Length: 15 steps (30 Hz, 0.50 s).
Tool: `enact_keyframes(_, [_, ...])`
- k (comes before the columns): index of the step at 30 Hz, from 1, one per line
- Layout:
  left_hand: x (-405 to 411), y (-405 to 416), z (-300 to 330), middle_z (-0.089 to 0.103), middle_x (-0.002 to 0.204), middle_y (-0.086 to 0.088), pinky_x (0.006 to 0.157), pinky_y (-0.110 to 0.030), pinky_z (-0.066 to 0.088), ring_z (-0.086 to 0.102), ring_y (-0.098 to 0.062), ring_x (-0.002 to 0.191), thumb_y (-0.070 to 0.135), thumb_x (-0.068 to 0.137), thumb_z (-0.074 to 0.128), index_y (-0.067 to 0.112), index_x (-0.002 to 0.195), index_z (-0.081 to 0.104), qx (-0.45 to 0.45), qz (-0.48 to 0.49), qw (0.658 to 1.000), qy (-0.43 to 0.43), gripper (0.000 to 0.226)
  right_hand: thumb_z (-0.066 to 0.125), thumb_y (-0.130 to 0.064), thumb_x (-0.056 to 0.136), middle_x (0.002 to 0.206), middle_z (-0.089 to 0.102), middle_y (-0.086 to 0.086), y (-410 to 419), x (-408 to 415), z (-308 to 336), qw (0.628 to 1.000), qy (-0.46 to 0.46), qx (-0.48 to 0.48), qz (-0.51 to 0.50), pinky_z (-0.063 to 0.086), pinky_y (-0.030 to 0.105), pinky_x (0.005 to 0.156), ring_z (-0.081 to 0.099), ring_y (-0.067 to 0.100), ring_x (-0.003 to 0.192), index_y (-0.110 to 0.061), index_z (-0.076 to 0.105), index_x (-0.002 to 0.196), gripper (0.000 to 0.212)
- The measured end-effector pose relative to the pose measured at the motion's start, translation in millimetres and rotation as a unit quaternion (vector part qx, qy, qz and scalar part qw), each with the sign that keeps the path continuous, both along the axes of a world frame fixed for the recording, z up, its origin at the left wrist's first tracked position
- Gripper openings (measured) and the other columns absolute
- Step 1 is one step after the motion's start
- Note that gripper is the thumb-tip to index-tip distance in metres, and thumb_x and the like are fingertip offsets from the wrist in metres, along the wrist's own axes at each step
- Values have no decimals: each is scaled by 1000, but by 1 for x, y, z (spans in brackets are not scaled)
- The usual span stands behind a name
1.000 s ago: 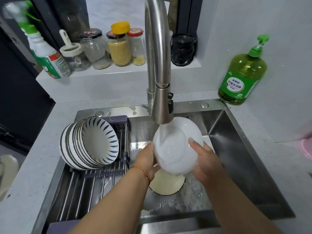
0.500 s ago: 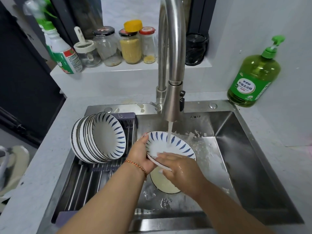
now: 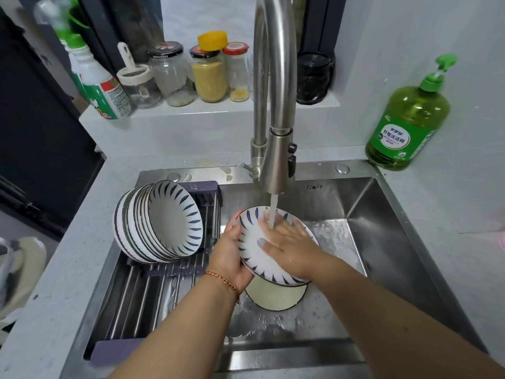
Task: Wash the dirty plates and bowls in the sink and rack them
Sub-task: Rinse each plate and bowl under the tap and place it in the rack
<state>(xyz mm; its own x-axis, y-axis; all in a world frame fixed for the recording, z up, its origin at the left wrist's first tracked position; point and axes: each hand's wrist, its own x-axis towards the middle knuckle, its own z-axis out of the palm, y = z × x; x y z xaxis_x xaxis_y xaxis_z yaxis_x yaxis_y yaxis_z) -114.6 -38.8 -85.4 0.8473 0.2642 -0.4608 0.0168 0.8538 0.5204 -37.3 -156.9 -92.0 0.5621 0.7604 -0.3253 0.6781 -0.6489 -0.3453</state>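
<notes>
Left-hand grip (image 3: 232, 258) closed around bowl (image 3: 252, 258) rim.

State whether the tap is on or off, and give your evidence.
On: a stream of water falls from the tap onto the right hand in the bowl.

Faucet (image 3: 276, 149) overhangs the basin; stacked bowls (image 3: 161, 222) block the left.

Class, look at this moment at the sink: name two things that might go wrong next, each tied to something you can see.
1. The wet bowl is gripped by its rim in the left hand only; the right hand lies flat inside, so it might slip onto the dish below.
2. The racked bowls lean on edge; adding another carelessly may topple them.
</notes>
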Motion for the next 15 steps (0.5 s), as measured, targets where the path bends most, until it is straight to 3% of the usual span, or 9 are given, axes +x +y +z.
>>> enact_keyframes(3, [-4, 2, 1, 63, 119, -13, 102, -51, 43, 59, -31, 110, 21, 99, 40, 16, 119, 58, 29, 9, 1000, -2, 27, -10, -70, 77, 160, -10, -7, -23, -2, -2, 999, -33, -27, -16, -16, 42, 116, -15, 5, 144, -23, -3, 153, 89])
enact_keyframes(8, [-3, 12, -5, 65, 126, -7, 105, -55, 41, 58, -30, 120, 23, 101, 43, 22, 135, 52, 47, 36, 998, 21, 35, -30, -78, 61, 159, 8, -10, -62, -30, -5, 999, -29, 17, -6, -15, 42, 117, -3, 0, 144, -24, 14, 152, 116])
enact_keyframes(9, [-2, 15, -7, 65, 126, -7, 104, -55, 41, 59, -29, 120, 23, 101, 43, 23, 136, 51, 51, 36, 998, 25, 36, -24, -79, 65, 158, 12, -12, -66, -36, -7, 999, -26, 34, 2, -15, 39, 117, 1, -3, 143, -25, 19, 152, 110])
enact_keyframes(11, [0, 16, -9, 63, 128, -8, 105, -55, 41, 58, -30, 121, 25, 101, 43, 22, 138, 49, 50, 29, 998, 30, 37, 9, -79, 80, 154, 27, -13, -69, -47, -12, 996, -19, 84, 4, -10, 31, 117, 13, -7, 139, -28, 32, 147, 88])
enact_keyframes(13, [2, 15, -8, 61, 131, -9, 105, -57, 40, 55, -32, 124, 26, 101, 44, 19, 139, 47, 46, 17, 998, 33, 38, 42, -60, 83, 137, 54, -10, -69, -50, -18, 983, -83, 162, -12, 21, 35, 116, 42, -2, 128, -28, 57, 131, 59])
enact_keyframes(14, [3, 14, -7, 61, 131, -10, 105, -58, 39, 55, -32, 125, 26, 101, 46, 19, 139, 47, 40, 11, 998, 36, 39, 48, -50, 80, 122, 66, -9, -68, -50, -20, 970, -119, 209, -20, 41, 37, 106, 54, 0, 115, -27, 68, 117, 48])
enact_keyframes(15, [4, 13, -6, 60, 133, -11, 105, -59, 39, 55, -32, 125, 26, 100, 47, 19, 139, 47, 36, 6, 998, 42, 40, 51, -43, 78, 109, 71, -8, -65, -49, -22, 958, -139, 248, -26, 52, 36, 94, 58, 1, 104, -25, 74, 104, 40])
